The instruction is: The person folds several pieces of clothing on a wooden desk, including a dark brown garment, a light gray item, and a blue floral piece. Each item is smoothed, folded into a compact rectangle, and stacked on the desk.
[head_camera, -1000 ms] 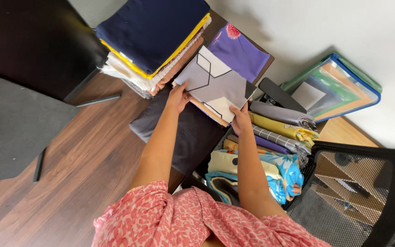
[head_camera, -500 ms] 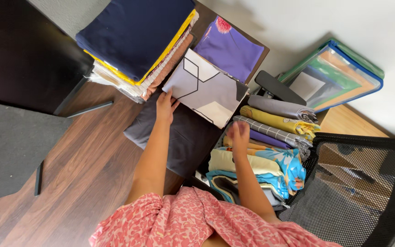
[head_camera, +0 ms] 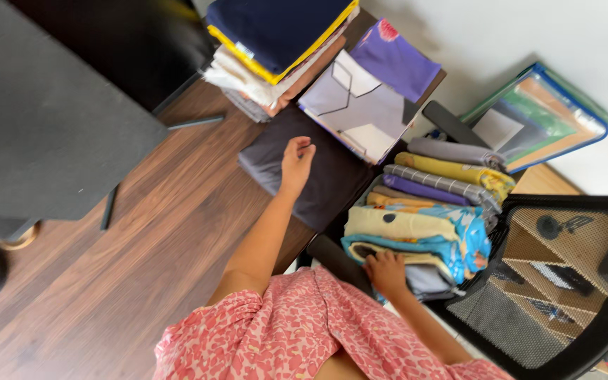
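Observation:
My left hand [head_camera: 295,159] hovers with loosely curled fingers over a folded dark grey cloth [head_camera: 318,172] on the wooden desk [head_camera: 142,239]; it holds nothing. My right hand [head_camera: 386,273] rests on the near end of a pile of folded clothes [head_camera: 423,218] stacked on a mesh office chair [head_camera: 564,281], fingers gripping the light blue and cream pieces at the bottom. Just beyond the dark cloth lies a folded grey-and-white patterned cloth [head_camera: 357,112], with a purple one [head_camera: 395,63] behind it.
A tall stack of folded fabric, navy on top with a yellow edge [head_camera: 276,35], stands at the desk's far side. A black monitor back [head_camera: 36,127] fills the left. Coloured plastic folders [head_camera: 540,119] lean against the white wall. A pen [head_camera: 195,123] lies on the desk.
Both hands have come off the grey-and-white patterned cloth, which now lies on the desk. My left hand drew back over the dark cloth; my right dropped to the chair's clothes pile.

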